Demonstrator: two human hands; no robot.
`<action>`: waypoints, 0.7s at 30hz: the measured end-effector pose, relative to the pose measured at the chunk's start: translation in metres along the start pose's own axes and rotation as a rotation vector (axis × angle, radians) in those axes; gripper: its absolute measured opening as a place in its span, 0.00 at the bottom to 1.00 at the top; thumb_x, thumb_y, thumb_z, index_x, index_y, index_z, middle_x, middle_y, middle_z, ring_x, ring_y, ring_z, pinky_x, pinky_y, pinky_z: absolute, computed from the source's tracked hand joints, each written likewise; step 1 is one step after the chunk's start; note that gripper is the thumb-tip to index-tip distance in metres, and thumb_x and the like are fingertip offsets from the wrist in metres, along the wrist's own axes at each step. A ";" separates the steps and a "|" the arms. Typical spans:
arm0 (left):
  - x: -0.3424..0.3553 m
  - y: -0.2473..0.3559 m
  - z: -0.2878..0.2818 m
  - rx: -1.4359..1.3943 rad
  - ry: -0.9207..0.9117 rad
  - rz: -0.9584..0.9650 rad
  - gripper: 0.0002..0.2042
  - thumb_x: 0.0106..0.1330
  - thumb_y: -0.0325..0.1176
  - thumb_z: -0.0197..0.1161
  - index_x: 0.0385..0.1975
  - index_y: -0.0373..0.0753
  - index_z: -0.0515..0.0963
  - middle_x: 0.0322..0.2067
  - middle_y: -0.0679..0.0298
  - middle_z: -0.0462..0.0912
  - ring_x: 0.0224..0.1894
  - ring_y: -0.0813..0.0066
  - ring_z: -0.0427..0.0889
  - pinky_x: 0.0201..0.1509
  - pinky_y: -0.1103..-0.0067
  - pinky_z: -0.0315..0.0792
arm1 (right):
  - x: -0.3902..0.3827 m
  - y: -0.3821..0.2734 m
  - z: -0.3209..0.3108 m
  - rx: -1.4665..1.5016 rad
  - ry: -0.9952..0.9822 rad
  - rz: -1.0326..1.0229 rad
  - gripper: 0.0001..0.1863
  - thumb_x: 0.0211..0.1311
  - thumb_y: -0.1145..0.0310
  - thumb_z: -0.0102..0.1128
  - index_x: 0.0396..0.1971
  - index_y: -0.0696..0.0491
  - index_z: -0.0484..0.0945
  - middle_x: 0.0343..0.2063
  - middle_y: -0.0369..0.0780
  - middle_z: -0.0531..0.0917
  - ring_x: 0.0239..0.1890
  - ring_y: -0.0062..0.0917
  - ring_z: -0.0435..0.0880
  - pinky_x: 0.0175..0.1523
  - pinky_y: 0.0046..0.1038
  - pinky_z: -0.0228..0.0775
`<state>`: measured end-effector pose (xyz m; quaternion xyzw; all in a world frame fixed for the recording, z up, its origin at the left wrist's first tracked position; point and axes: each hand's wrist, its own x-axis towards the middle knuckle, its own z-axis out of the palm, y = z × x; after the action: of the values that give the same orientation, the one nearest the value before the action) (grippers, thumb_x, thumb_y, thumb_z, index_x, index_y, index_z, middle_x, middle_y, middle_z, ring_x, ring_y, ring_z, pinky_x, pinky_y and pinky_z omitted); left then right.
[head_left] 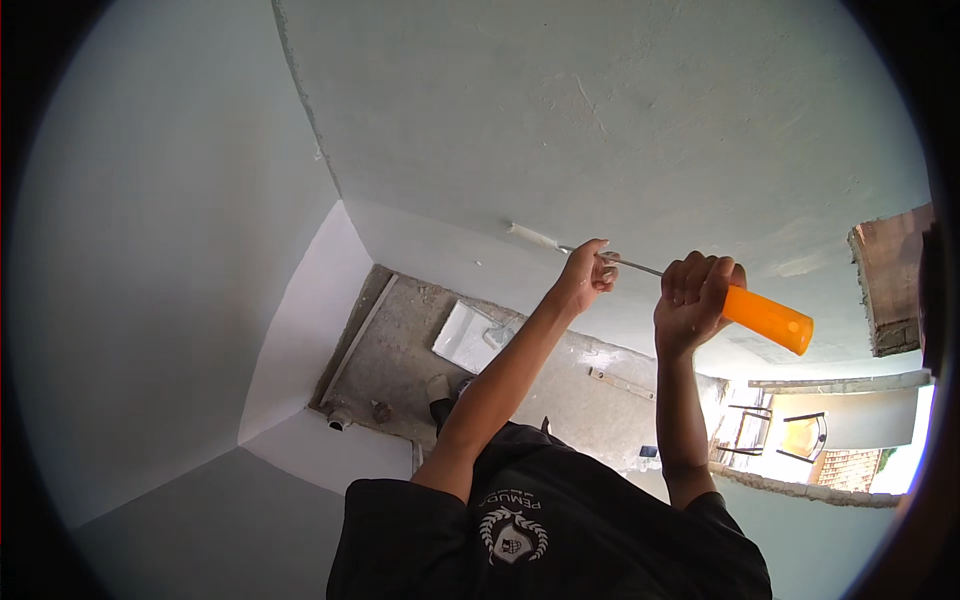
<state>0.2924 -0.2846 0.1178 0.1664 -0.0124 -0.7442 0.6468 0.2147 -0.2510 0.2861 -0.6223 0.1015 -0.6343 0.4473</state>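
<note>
Two-handed support of a paint roller beside a grey-green wall (690,130). The right hand (693,303) was closed firmly around the orange handle (770,320), whose free end projected outward to the right of that hand. The left hand (588,275) was loosely curled about the metal rod (640,267), its fingers narrowed rather than spread. The white roller sleeve (533,236) lay just beyond the left hand, on the side away from the right hand, close to the wall; whether it touched the surface could not be told. Below the left hand, on the floor (585,420), stood a white tray (465,335), and a pale strip (622,383) lay below and between the two hands. The step in hand was judged to be rolling the wall surface, with the left hand guiding and the right hand bearing the handle. The next move, in this judgement, called for even pressure along the sleeve and a steady rod, both hands travelling together.
</note>
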 end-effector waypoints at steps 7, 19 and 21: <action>-0.058 0.006 0.113 0.108 -0.274 -0.035 0.13 0.66 0.43 0.53 0.23 0.42 0.70 0.16 0.70 0.68 0.15 0.80 0.65 0.21 0.80 0.52 | 0.031 -0.132 0.018 -0.015 -0.014 -0.162 0.23 0.75 0.60 0.41 0.15 0.45 0.56 0.10 0.30 0.56 0.13 0.15 0.50 0.17 0.17 0.45; 0.028 -0.016 -0.035 0.062 0.092 -0.057 0.09 0.62 0.39 0.57 0.27 0.43 0.66 0.21 0.68 0.69 0.17 0.77 0.68 0.21 0.79 0.54 | -0.013 0.037 -0.027 -0.113 0.038 0.114 0.17 0.72 0.66 0.47 0.20 0.45 0.57 0.10 0.28 0.54 0.11 0.13 0.50 0.15 0.19 0.47; 0.012 -0.015 -0.012 0.057 0.067 -0.070 0.10 0.63 0.39 0.56 0.27 0.42 0.66 0.22 0.67 0.69 0.18 0.76 0.69 0.21 0.79 0.55 | -0.001 0.012 -0.032 -0.002 -0.081 0.065 0.15 0.74 0.67 0.45 0.22 0.46 0.60 0.10 0.29 0.58 0.11 0.13 0.52 0.13 0.19 0.52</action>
<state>0.2803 -0.2916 0.0997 0.2101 -0.0062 -0.7597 0.6154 0.1915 -0.2707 0.2706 -0.6443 0.1041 -0.5937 0.4707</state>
